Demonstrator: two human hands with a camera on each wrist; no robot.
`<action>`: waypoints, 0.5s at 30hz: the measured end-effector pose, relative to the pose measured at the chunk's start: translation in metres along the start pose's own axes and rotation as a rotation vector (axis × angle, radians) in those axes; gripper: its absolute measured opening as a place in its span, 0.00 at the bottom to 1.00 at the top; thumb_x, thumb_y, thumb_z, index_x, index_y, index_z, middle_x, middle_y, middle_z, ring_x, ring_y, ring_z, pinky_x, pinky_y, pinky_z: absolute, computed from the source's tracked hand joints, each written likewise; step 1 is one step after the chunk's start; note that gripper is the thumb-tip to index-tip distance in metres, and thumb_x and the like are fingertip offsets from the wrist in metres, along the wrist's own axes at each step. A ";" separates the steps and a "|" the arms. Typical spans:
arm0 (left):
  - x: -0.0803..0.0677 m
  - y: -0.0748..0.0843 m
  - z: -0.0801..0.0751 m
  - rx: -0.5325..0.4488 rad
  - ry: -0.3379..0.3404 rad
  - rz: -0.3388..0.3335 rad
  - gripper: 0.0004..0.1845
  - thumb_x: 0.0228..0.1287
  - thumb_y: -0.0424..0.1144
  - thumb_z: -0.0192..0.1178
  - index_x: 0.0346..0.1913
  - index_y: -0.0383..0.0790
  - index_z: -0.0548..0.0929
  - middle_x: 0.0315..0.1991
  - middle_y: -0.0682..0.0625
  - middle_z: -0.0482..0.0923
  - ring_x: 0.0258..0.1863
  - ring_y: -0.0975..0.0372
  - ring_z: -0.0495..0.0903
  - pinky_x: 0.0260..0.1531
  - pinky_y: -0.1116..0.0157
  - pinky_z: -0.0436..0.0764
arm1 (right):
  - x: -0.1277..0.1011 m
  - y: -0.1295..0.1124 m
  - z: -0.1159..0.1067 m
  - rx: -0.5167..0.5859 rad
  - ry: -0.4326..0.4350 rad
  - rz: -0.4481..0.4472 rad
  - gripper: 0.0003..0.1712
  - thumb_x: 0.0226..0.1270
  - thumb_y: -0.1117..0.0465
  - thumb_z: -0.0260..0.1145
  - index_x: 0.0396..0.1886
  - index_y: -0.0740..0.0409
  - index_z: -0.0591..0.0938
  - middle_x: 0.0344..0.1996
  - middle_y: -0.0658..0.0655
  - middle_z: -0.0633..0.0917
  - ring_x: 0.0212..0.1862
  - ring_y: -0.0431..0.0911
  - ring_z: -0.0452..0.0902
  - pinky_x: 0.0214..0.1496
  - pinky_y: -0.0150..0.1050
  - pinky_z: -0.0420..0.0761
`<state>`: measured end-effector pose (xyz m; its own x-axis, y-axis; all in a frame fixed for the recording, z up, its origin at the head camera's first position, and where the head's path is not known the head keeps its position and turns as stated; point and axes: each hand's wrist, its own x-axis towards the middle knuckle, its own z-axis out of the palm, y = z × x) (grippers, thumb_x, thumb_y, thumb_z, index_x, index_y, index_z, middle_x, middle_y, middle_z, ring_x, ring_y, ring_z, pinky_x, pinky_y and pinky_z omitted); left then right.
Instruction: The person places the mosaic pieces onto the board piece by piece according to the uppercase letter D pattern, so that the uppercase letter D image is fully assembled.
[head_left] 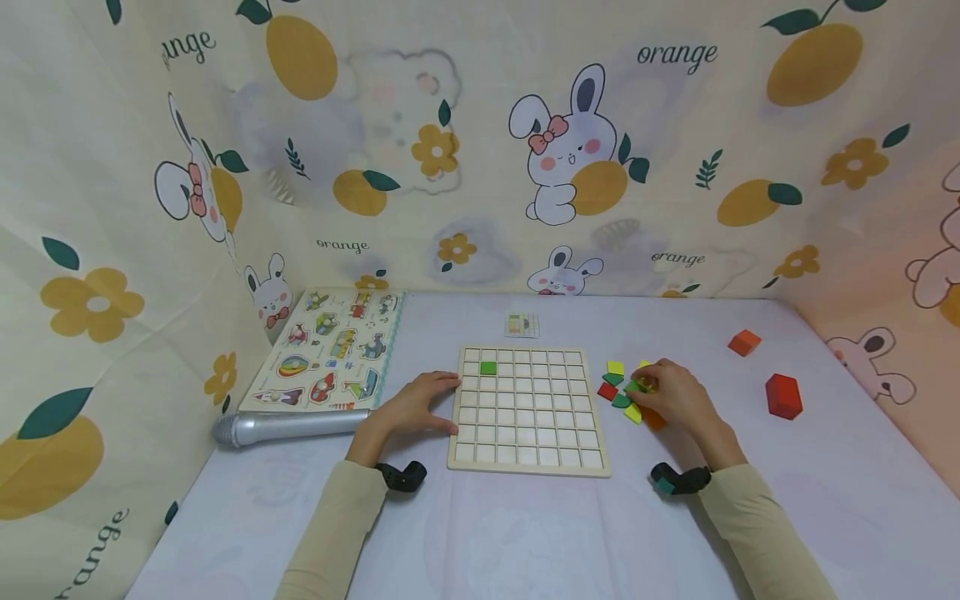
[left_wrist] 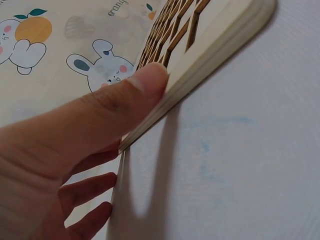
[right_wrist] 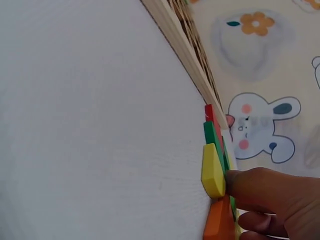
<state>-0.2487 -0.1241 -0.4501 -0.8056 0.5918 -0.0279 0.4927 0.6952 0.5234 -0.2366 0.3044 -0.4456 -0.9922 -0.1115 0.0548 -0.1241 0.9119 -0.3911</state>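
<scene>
A square wooden grid board (head_left: 517, 473) lies in the middle of the table, with one green square (head_left: 488, 368) in a cell near its top left. My left hand (head_left: 411, 406) rests at the board's left edge, thumb on the rim and fingers spread. To the right of the board, my right hand (head_left: 678, 400) reaches into a small pile of coloured blocks, fingertips right at a green block (head_left: 634, 387). A red block (head_left: 607, 391), a yellow block (right_wrist: 213, 171) and an orange block (right_wrist: 219, 220) lie there too. Whether the right fingers pinch a block, I cannot tell.
A small printed pattern card (head_left: 522, 325) lies behind the board. At the left, a picture board (head_left: 330, 350) sits behind a silver microphone (head_left: 300, 427). Two separate blocks, an orange one (head_left: 744, 342) and a red one (head_left: 783, 396), stand at the right. Patterned cloth walls surround the table.
</scene>
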 end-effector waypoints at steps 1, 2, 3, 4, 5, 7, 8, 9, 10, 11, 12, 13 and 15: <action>0.000 0.000 0.000 0.002 0.000 0.000 0.43 0.47 0.50 0.72 0.65 0.35 0.67 0.67 0.43 0.62 0.67 0.49 0.58 0.69 0.53 0.56 | 0.000 0.000 0.000 0.003 -0.001 0.002 0.21 0.54 0.53 0.71 0.43 0.63 0.83 0.36 0.61 0.79 0.37 0.52 0.71 0.37 0.46 0.78; 0.000 0.000 0.000 0.003 0.001 0.000 0.43 0.47 0.50 0.72 0.65 0.35 0.67 0.67 0.43 0.62 0.68 0.49 0.58 0.69 0.53 0.56 | 0.000 0.000 0.000 0.006 -0.001 0.002 0.20 0.54 0.53 0.71 0.43 0.63 0.84 0.36 0.61 0.79 0.38 0.53 0.71 0.38 0.47 0.78; 0.000 0.000 0.000 0.004 0.001 -0.001 0.43 0.47 0.50 0.72 0.65 0.35 0.67 0.67 0.43 0.62 0.68 0.49 0.58 0.69 0.53 0.56 | 0.000 0.000 0.000 0.007 -0.001 0.001 0.20 0.54 0.54 0.71 0.42 0.62 0.84 0.37 0.61 0.79 0.38 0.53 0.71 0.38 0.47 0.78; 0.000 0.000 0.000 0.005 0.000 0.000 0.43 0.47 0.50 0.72 0.65 0.35 0.67 0.67 0.43 0.62 0.68 0.49 0.58 0.69 0.53 0.56 | 0.000 0.000 0.000 0.005 0.000 -0.003 0.19 0.54 0.54 0.71 0.42 0.62 0.84 0.37 0.61 0.79 0.38 0.53 0.71 0.39 0.48 0.78; 0.000 0.000 0.000 0.006 0.000 0.001 0.43 0.47 0.50 0.72 0.65 0.35 0.67 0.67 0.43 0.62 0.68 0.49 0.58 0.69 0.53 0.56 | 0.000 -0.001 -0.001 0.009 0.001 -0.007 0.19 0.54 0.54 0.71 0.42 0.62 0.84 0.37 0.61 0.79 0.38 0.53 0.72 0.39 0.49 0.78; 0.000 0.000 0.000 0.005 -0.001 0.000 0.43 0.47 0.50 0.72 0.65 0.35 0.67 0.67 0.43 0.62 0.68 0.49 0.58 0.69 0.53 0.56 | 0.000 -0.003 -0.001 0.015 0.009 -0.013 0.20 0.55 0.54 0.71 0.43 0.62 0.84 0.38 0.61 0.79 0.39 0.53 0.72 0.41 0.50 0.78; 0.000 0.000 0.000 0.004 0.000 0.001 0.43 0.47 0.49 0.72 0.65 0.35 0.67 0.67 0.43 0.62 0.68 0.49 0.58 0.69 0.53 0.56 | 0.001 -0.004 -0.001 0.024 0.016 -0.013 0.20 0.55 0.54 0.71 0.44 0.62 0.84 0.38 0.61 0.80 0.40 0.53 0.72 0.42 0.50 0.78; 0.000 0.000 0.000 0.005 0.000 0.001 0.43 0.47 0.50 0.72 0.65 0.35 0.67 0.67 0.43 0.62 0.68 0.49 0.58 0.69 0.53 0.56 | 0.002 -0.007 -0.001 0.035 0.023 -0.016 0.20 0.55 0.54 0.71 0.44 0.61 0.83 0.39 0.61 0.80 0.40 0.53 0.72 0.43 0.50 0.78; 0.000 0.000 0.000 0.006 0.001 0.002 0.43 0.47 0.50 0.72 0.65 0.35 0.67 0.67 0.43 0.62 0.68 0.49 0.58 0.69 0.53 0.56 | 0.003 -0.009 -0.001 0.048 0.031 -0.021 0.20 0.56 0.54 0.70 0.45 0.61 0.83 0.39 0.61 0.80 0.41 0.54 0.72 0.44 0.51 0.78; 0.000 0.000 0.000 0.008 0.001 0.002 0.43 0.46 0.50 0.72 0.65 0.35 0.67 0.67 0.43 0.63 0.67 0.49 0.58 0.69 0.53 0.56 | 0.004 -0.012 -0.001 0.068 0.035 -0.025 0.20 0.56 0.54 0.70 0.46 0.61 0.83 0.40 0.60 0.80 0.42 0.53 0.71 0.45 0.51 0.77; 0.000 0.000 0.000 0.008 0.002 0.001 0.43 0.46 0.50 0.72 0.65 0.35 0.67 0.67 0.43 0.63 0.68 0.49 0.58 0.69 0.53 0.56 | 0.006 -0.015 -0.001 0.087 0.041 -0.039 0.20 0.57 0.55 0.69 0.46 0.60 0.83 0.41 0.60 0.81 0.43 0.54 0.72 0.46 0.51 0.77; 0.000 0.000 0.000 0.007 0.003 0.001 0.43 0.46 0.50 0.72 0.65 0.35 0.67 0.67 0.43 0.63 0.67 0.49 0.58 0.69 0.53 0.56 | 0.008 -0.018 -0.001 0.105 0.043 -0.052 0.19 0.57 0.55 0.69 0.46 0.60 0.83 0.41 0.60 0.81 0.44 0.53 0.72 0.47 0.51 0.77; 0.000 0.000 0.000 0.007 0.002 0.001 0.43 0.46 0.50 0.72 0.65 0.35 0.67 0.67 0.43 0.62 0.68 0.50 0.58 0.69 0.53 0.56 | 0.013 -0.025 0.000 0.129 0.046 -0.105 0.18 0.57 0.56 0.69 0.46 0.59 0.83 0.41 0.58 0.82 0.44 0.52 0.73 0.47 0.50 0.78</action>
<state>-0.2485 -0.1239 -0.4501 -0.8055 0.5920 -0.0255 0.4962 0.6974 0.5171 -0.2466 0.2799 -0.4352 -0.9728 -0.1827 0.1423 -0.2297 0.8379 -0.4951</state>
